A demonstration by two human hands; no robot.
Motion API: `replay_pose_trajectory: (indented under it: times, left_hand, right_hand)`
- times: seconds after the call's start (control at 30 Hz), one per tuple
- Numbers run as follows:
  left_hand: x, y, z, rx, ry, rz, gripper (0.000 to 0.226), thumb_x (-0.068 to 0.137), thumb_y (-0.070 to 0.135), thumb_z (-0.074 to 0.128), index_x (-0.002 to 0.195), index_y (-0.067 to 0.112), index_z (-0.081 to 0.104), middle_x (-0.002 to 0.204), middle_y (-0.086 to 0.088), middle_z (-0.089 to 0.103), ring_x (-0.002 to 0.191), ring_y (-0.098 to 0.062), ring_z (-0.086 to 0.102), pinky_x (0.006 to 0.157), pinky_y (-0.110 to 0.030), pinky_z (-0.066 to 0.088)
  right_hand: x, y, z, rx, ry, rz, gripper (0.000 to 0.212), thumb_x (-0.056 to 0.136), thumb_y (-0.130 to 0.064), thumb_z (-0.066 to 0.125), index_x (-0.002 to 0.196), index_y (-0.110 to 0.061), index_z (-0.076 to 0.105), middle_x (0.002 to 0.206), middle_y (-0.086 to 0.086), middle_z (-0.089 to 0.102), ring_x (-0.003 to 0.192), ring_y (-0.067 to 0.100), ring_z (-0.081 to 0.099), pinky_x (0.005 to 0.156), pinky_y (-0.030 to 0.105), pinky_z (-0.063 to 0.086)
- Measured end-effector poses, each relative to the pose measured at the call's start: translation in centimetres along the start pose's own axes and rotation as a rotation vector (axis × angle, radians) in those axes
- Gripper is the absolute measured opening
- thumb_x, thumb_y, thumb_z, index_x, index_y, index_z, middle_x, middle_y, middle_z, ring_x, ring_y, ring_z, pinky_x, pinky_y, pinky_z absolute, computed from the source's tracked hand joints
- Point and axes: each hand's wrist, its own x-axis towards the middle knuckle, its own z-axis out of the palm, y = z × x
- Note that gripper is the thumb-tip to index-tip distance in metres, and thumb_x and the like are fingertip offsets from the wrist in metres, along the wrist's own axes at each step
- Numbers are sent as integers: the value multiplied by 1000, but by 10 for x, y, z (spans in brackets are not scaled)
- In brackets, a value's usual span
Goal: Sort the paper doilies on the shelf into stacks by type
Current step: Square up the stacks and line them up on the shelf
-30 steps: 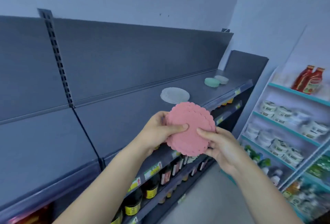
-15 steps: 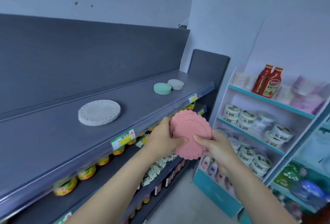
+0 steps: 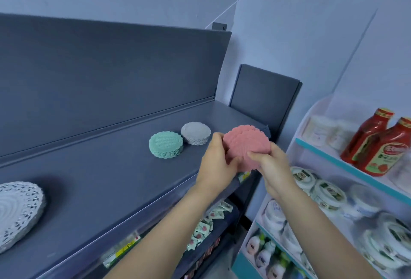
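Both hands hold a stack of pink scalloped doilies (image 3: 245, 145) above the right front edge of the dark grey shelf (image 3: 111, 178). My left hand (image 3: 216, 165) grips its left rim, my right hand (image 3: 270, 166) pinches its lower right rim. On the shelf just left of the pink stack sit a small white doily stack (image 3: 195, 133) and a mint green doily stack (image 3: 166, 147), side by side. A large white lace doily stack (image 3: 17, 209) lies at the shelf's far left, partly cut off by the frame.
The shelf's back panel (image 3: 111, 67) rises behind the stacks. Lower shelves hold small packets (image 3: 206, 227). At right, a white and teal rack (image 3: 355, 174) carries red sauce bottles (image 3: 375, 143) and round tubs (image 3: 329, 192).
The view has swung right along the shelf. Both hands carried the pink stack toward the small white and green stacks, which now lie close beside it.
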Motion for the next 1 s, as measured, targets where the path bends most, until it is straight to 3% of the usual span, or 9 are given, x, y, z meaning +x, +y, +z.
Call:
replay_pose_trajectory:
  times: [0.1,0.27,0.5,0.57,0.67,0.73,0.83,0.93,1.0]
  left_hand:
    - [48,-20,30,-37,89,-24,37,80,12,68,101,23,39,94,5,61,87,-10,60,73,-27,50]
    - [126,-42,76,-52,288,-37,37,86,3,62,106,22,38,99,13,59,90,6,58,75,-9,44]
    - [209,-67,106,294,456,-134,47,74,14,66,116,10,45,112,-3,54,108,-20,50,91,-35,45]
    - [218,-69,113,323,475,-142,48,71,18,68,114,11,48,109,0,55,105,-18,50,91,-36,45]
    - [226,-76,119,337,558,-72,55,68,16,67,119,17,48,113,6,54,108,-10,47,98,-38,40]
    - [230,-83,120,338,621,-79,65,65,20,66,126,21,45,131,3,46,123,-12,38,108,-39,33]
    - [229,-89,122,368,638,-134,70,64,27,65,131,28,43,153,-4,14,140,-14,11,113,-34,18]
    - [227,-92,119,284,575,-53,60,64,20,65,121,25,49,128,2,48,122,-11,42,103,-28,38]
    - [225,-90,116,260,566,20,54,64,12,68,115,22,53,109,6,58,106,-6,53,92,-23,43]
  right_hand:
    - [66,7,4,86,-57,-19,31,70,4,60,97,-11,62,91,6,66,91,23,60,85,39,46]
    - [170,7,14,215,-226,-68,29,70,-7,52,96,-12,62,92,6,66,88,21,61,83,36,48]
    - [261,26,43,254,-415,39,49,77,-46,57,103,-7,70,103,13,72,99,28,67,87,35,53]
    - [267,42,49,281,-428,58,42,93,-43,47,93,-10,72,96,9,74,94,22,69,81,27,54]
    - [282,49,55,345,-418,122,56,98,-49,37,93,-7,73,93,12,74,93,23,70,90,34,53]
    - [295,46,58,345,-416,167,57,96,-51,40,97,-3,72,93,14,74,92,26,71,88,36,54]
    - [305,42,64,345,-472,216,53,95,-49,45,93,-4,73,93,13,75,88,26,71,83,35,56]
    - [307,48,70,368,-488,226,47,96,-40,46,85,-2,71,86,14,74,84,28,70,79,36,56]
    - [306,50,71,393,-466,178,42,97,-32,46,71,-7,67,73,9,72,71,23,69,70,32,54]
